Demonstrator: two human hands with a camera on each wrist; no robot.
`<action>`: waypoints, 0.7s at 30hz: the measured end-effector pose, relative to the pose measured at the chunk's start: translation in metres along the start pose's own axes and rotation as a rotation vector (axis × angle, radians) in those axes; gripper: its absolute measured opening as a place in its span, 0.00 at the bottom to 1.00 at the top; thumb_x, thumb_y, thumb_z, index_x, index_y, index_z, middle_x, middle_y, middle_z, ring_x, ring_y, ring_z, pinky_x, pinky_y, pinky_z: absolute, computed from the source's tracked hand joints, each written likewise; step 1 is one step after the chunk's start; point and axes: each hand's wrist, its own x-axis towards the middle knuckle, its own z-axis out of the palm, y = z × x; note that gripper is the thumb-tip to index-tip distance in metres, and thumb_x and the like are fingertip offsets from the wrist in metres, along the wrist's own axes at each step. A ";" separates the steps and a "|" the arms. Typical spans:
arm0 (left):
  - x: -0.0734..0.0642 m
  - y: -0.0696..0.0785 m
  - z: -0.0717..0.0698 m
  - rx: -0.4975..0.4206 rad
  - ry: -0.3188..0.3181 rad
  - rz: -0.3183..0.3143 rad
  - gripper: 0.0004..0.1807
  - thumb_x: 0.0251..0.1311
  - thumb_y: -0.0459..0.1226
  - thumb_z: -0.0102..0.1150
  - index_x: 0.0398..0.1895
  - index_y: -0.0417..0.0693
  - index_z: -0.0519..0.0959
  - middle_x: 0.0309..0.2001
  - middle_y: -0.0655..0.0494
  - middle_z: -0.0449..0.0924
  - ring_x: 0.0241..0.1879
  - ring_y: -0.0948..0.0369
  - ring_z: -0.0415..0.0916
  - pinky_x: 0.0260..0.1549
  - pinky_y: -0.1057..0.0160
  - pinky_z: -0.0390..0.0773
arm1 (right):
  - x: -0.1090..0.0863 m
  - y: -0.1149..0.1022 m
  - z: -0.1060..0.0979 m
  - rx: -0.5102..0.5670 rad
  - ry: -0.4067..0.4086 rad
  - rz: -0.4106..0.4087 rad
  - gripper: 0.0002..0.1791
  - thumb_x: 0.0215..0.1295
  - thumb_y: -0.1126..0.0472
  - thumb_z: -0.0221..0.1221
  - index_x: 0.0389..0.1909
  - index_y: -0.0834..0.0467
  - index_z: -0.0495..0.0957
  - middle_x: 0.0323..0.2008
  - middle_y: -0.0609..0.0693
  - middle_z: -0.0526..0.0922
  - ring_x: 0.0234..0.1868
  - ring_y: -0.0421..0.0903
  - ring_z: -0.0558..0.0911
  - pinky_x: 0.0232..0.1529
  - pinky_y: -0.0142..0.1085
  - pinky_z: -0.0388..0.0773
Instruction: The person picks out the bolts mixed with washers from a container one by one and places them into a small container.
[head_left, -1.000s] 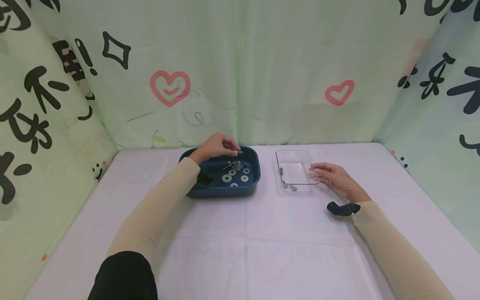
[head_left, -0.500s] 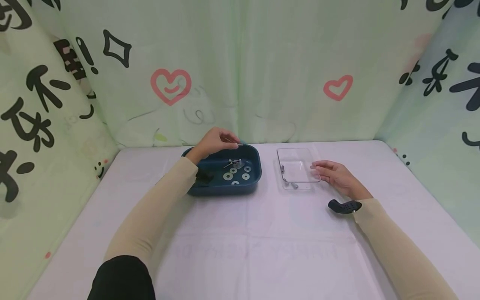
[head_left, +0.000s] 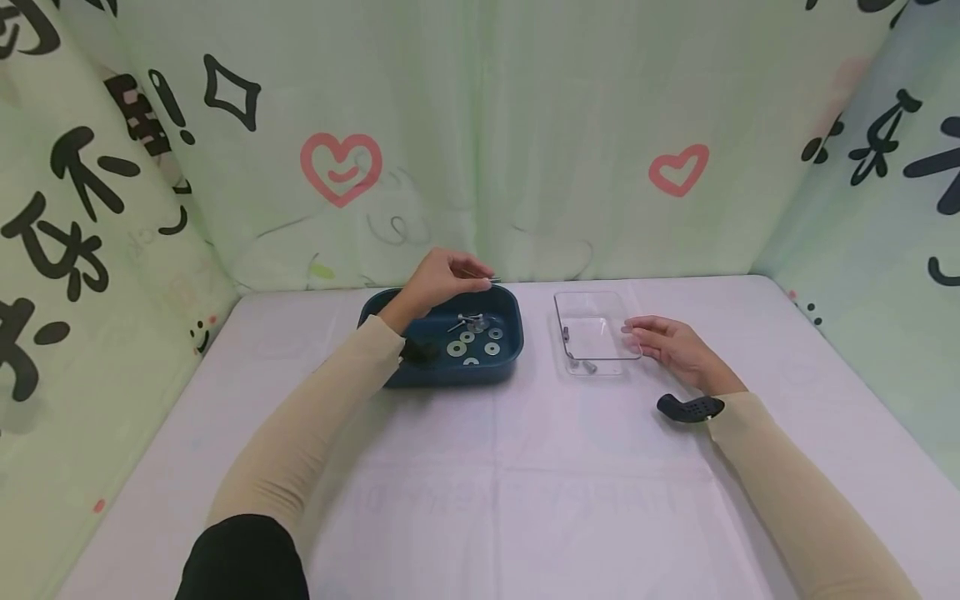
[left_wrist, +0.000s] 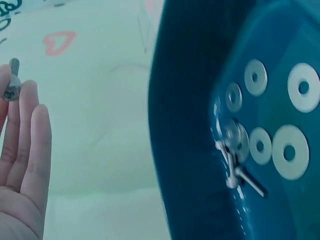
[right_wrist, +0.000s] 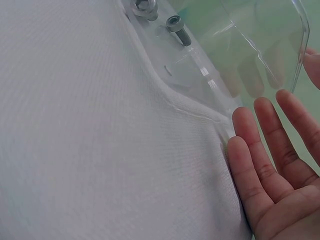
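Observation:
My left hand (head_left: 446,279) pinches a small metal socket-head bolt (left_wrist: 12,87) by the fingertips, over the back rim of a dark blue tray (head_left: 450,379). Several washers (left_wrist: 290,152) of different sizes lie flat in that tray. Beside them are a few thin screws (left_wrist: 232,170) close to a small round clear piece (head_left: 477,326). My right hand (head_left: 671,346) has its extended fingers along the right wall of a clear plastic box (head_left: 596,302), the thumb up at its rim. Socket-head bolts (right_wrist: 179,30) lie in the box near its front left.
Both containers stand side by side toward the back of a table with a white cloth (head_left: 495,467). Behind them hangs a pale green printed curtain (head_left: 525,167), with more at both sides. A black wrist device (head_left: 690,408) sits at the right cuff.
My left hand has risen from inside the blue tray and moved slightly right, carrying the bolt. The right hand stays at the box, and the head view has tilted a little.

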 end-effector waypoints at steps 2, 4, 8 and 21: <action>-0.001 0.005 0.003 -0.009 0.009 0.000 0.15 0.55 0.37 0.65 0.46 0.42 0.82 0.46 0.46 0.83 0.43 0.56 0.80 0.47 0.61 0.79 | 0.000 0.000 0.000 0.000 0.001 0.004 0.15 0.64 0.54 0.58 0.50 0.51 0.71 0.40 0.29 0.80 0.42 0.28 0.80 0.44 0.21 0.77; -0.002 0.009 0.006 -0.022 0.013 0.005 0.15 0.54 0.37 0.65 0.45 0.42 0.82 0.46 0.46 0.83 0.43 0.56 0.80 0.47 0.61 0.79 | 0.000 0.000 0.000 0.002 0.001 0.007 0.15 0.64 0.54 0.58 0.50 0.51 0.71 0.40 0.29 0.80 0.42 0.28 0.80 0.44 0.21 0.77; -0.002 0.015 0.012 -0.036 0.013 0.024 0.14 0.54 0.36 0.65 0.45 0.42 0.83 0.45 0.46 0.84 0.43 0.56 0.81 0.47 0.61 0.80 | 0.001 0.000 0.000 -0.004 0.005 0.008 0.17 0.64 0.53 0.58 0.51 0.52 0.71 0.41 0.29 0.80 0.42 0.28 0.80 0.44 0.21 0.76; 0.000 0.024 0.035 -0.026 0.017 0.062 0.13 0.54 0.36 0.65 0.43 0.42 0.83 0.43 0.48 0.84 0.40 0.58 0.81 0.43 0.65 0.80 | 0.000 0.000 0.000 0.009 0.005 -0.003 0.15 0.64 0.54 0.58 0.50 0.51 0.72 0.41 0.30 0.80 0.42 0.28 0.80 0.44 0.21 0.76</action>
